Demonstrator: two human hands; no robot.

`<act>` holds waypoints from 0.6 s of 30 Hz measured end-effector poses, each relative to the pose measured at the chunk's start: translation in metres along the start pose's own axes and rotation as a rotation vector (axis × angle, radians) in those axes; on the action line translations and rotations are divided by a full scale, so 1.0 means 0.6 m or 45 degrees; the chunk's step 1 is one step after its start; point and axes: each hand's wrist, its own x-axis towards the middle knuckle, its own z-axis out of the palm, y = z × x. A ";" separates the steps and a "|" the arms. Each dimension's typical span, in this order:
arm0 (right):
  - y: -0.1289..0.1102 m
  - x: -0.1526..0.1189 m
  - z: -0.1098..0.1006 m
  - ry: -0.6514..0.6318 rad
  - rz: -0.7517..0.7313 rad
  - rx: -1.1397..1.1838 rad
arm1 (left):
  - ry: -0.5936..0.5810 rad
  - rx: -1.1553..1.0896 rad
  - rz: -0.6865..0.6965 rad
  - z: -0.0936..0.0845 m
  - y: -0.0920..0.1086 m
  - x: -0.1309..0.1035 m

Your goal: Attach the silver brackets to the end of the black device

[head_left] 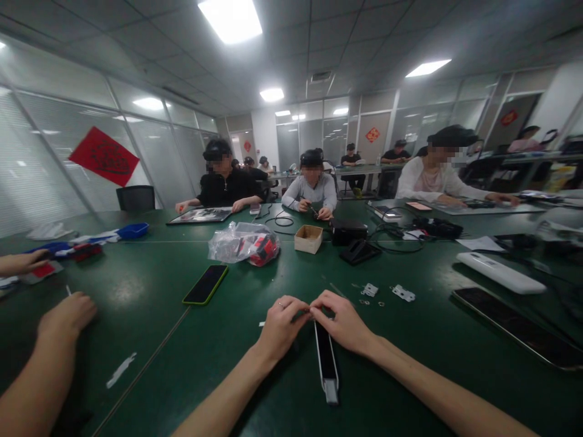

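Observation:
My left hand point(283, 325) and my right hand point(342, 318) meet at their fingertips over the far end of a long black strip with a pale frame point(325, 355). Both hands are closed in a pinch; whatever lies between the fingertips is too small to make out. The strip points toward me on the green table, and a grey piece point(331, 391) sits at its near end. Beyond my right hand lie small metal plates point(403, 293) and several tiny metal parts point(364, 301).
A green-edged phone point(206, 284), a plastic bag with red items point(246, 244) and a small box point(308, 239) stand ahead. At right are a white device point(500, 273) and a dark phone point(519, 328). Another person's hands point(70, 315) reach in at left.

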 end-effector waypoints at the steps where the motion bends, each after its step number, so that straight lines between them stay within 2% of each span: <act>1: 0.001 -0.001 -0.004 -0.020 -0.010 -0.002 | -0.007 -0.007 -0.013 0.000 -0.001 0.000; 5: 0.020 -0.010 -0.026 -0.057 -0.011 -0.081 | -0.032 -0.019 -0.096 -0.008 -0.009 0.001; 10: 0.060 -0.036 -0.053 -0.084 0.174 -0.136 | -0.143 -0.052 -0.190 -0.017 -0.023 0.001; 13: 0.070 -0.047 -0.057 -0.129 0.191 -0.155 | -0.231 -0.067 -0.200 -0.014 -0.029 -0.001; 18: 0.069 -0.047 -0.049 -0.204 0.116 -0.229 | -0.301 -0.071 -0.211 -0.009 -0.028 -0.002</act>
